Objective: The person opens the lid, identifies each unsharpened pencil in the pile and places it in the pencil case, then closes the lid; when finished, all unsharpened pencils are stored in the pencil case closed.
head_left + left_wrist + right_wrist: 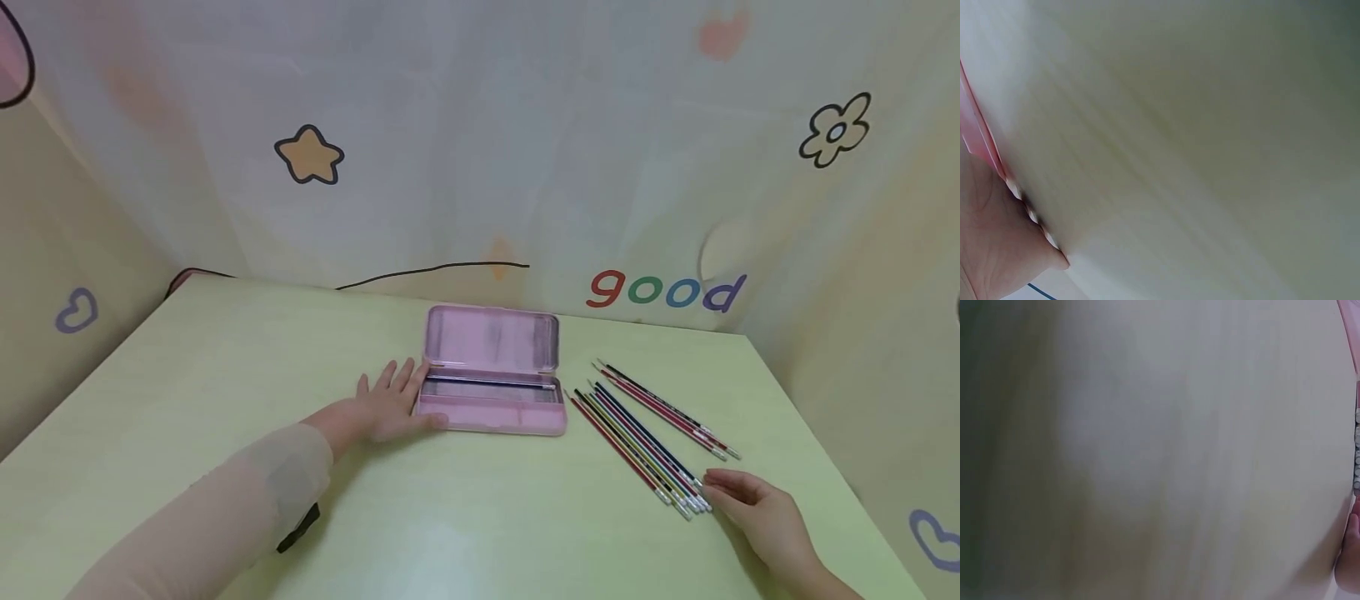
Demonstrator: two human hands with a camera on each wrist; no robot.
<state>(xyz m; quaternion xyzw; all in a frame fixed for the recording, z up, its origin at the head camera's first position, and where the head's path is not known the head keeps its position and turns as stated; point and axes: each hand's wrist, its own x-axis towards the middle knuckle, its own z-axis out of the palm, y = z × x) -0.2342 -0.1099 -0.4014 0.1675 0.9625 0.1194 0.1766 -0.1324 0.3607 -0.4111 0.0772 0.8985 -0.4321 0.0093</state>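
An open pink pencil case point(542, 419) lies on the table, with a dark pencil point(487, 382) in its back compartment. My left hand point(390, 412) rests spread at the case's left side, its thumb on the front left corner; its palm point(1004, 237) shows in the left wrist view. To the right of the case lies a row of coloured pencils point(633, 450). At the eraser end of the dark blue pencil point(652, 433), the right edge of that row, my right hand point(765, 517) pinches with thumb and fingertips. Part of the right fingers point(1352, 534) appears in the right wrist view.
Behind the row, a smaller group of red and black pencils point(667, 408) lies at a slant towards the table's right edge. The pale yellow table point(465, 517) meets a printed curtain point(480, 167) at its back and sides.
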